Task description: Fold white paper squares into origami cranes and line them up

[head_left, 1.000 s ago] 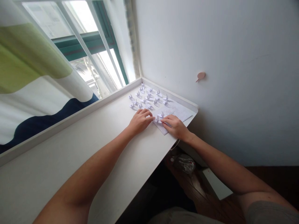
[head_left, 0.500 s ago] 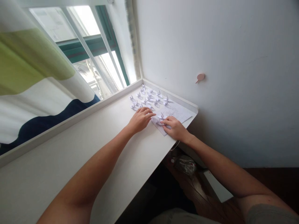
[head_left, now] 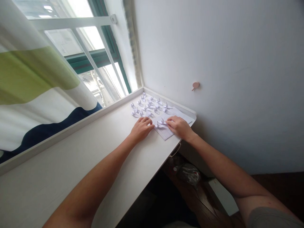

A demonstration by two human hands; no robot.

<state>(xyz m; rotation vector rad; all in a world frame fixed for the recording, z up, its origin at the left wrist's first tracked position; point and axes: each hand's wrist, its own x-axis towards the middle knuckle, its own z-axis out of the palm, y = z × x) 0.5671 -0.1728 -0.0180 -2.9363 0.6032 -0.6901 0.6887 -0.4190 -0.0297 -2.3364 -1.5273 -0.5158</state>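
A white folded paper crane is held between my two hands, just above a printed sheet of paper. My left hand pinches its left side with thumb and fingers. On the opposite side, my right hand is closed on the crane's right tip, palm down. Several more paper cranes stand in loose rows behind my hands, toward the corner of the white desk. My fingers hide parts of the held crane's tips.
A raised rim runs along the desk's back and window sides. The wall bears a small pink hook. At left hangs a striped curtain before a barred window. Below the desk edge lies a clear plastic bag.
My left hand has come down to the crane and taken hold of its left side. My right hand has shifted to its right tip. The camera view has tilted up slightly.
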